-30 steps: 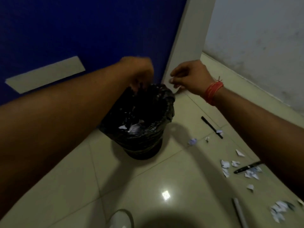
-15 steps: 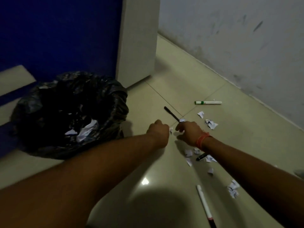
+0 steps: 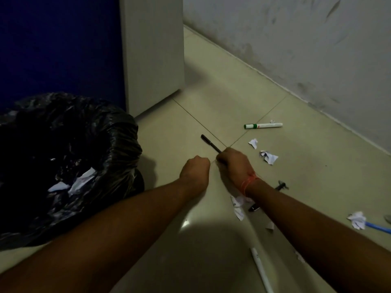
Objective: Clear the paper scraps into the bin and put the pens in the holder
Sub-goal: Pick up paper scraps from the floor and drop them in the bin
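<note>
The bin [image 3: 118, 127], lined with a black bag, stands at the left with white scraps [image 3: 82, 180] inside. My left hand [image 3: 195, 170] is a closed fist low over the floor; its contents are hidden. My right hand [image 3: 232, 166], with a red thread at the wrist, has curled fingers on the near end of a black pen [image 3: 209, 142] lying on the tiles. Whether it grips the pen or a scrap is hidden. Loose paper scraps [image 3: 269, 156] lie to the right. No pen holder is in view.
A green-capped white marker [image 3: 263, 125] lies near the wall. Another dark pen [image 3: 281, 186] sits partly under my right forearm, a white pen [image 3: 261, 269] at the bottom, a blue pen [image 3: 378, 227] at the right edge. More scraps [image 3: 238, 206] lie below my wrist. A white pillar [image 3: 154, 60] stands behind the bin.
Both hands left the bin's rim and came down to the floor by the black pen. Since half a second ago my right hand has closed over the pen's near end.
</note>
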`<state>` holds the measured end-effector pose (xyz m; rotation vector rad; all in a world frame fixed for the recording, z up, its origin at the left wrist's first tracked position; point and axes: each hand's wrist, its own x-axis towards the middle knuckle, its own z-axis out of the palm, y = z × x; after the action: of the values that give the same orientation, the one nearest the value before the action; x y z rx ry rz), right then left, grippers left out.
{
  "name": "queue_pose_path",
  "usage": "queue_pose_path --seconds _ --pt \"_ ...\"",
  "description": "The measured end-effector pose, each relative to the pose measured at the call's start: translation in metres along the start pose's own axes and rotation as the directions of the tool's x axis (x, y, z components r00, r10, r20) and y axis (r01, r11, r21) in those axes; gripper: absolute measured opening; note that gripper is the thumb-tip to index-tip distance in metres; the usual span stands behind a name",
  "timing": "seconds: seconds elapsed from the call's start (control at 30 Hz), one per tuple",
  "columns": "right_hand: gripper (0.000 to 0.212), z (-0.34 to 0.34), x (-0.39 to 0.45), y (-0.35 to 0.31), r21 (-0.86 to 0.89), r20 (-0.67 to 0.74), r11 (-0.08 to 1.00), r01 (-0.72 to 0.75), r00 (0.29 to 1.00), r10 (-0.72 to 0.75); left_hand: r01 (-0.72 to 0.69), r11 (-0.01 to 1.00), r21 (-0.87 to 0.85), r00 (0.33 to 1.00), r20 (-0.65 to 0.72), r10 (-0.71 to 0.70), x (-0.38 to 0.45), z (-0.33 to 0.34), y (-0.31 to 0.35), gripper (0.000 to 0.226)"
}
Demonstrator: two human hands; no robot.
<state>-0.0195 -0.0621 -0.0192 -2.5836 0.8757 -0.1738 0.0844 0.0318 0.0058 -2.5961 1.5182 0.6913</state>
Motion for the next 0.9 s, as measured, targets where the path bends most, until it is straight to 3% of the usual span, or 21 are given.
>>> queue_pose_path --seconds 0.07,0.17,0.27,0.47,0.6,0.67,0.8,0.9 --pt "0.013 -0.011 0.010 0.016 0.072 -0.054 0.993 -0.096 0.994 0.100 0.018 0.999 -0.039 1.000 -0.021 -0.019 0.008 -0.007 0.000 0.022" --pt "0.011 -0.019 0.020 0.031 0.147 -0.022 0.969 -0.196 0.979 0.201 0.020 0.993 -0.114 0.999 -0.048 -0.025 0.018 -0.012 0.005 0.018" --pt "0.017 -0.014 0.020 0.034 0.129 0.099 0.958 -0.258 0.964 0.246 -0.016 0.983 -0.182 0.996 -0.084 0.001 0.021 -0.010 0.015 0.017" --pt "0.017 -0.014 0.023 0.027 0.203 0.072 0.940 -0.274 0.962 0.264 -0.091 0.966 -0.243 0.990 -0.123 0.062 0.025 -0.003 0.037 0.016" --pt "0.017 -0.032 0.017 0.037 0.282 -0.099 0.923 -0.262 0.949 0.300 -0.125 0.946 -0.299 0.983 -0.167 0.077 0.032 -0.004 0.048 0.013" --pt "0.014 -0.044 0.016 0.052 0.291 -0.177 0.903 -0.315 0.910 0.375 -0.148 0.931 -0.334 0.978 -0.188 0.088 0.042 -0.010 0.049 0.017" --pt "0.032 -0.066 0.001 0.095 0.160 -0.131 0.871 -0.465 0.864 0.485 -0.219 0.864 -0.454 0.966 -0.228 0.125 0.066 -0.017 0.069 0.032" --pt "0.021 -0.067 -0.008 0.113 0.021 -0.046 0.896 -0.443 0.895 0.444 -0.241 0.812 -0.532 0.967 -0.202 0.155 0.081 -0.015 0.085 0.047"
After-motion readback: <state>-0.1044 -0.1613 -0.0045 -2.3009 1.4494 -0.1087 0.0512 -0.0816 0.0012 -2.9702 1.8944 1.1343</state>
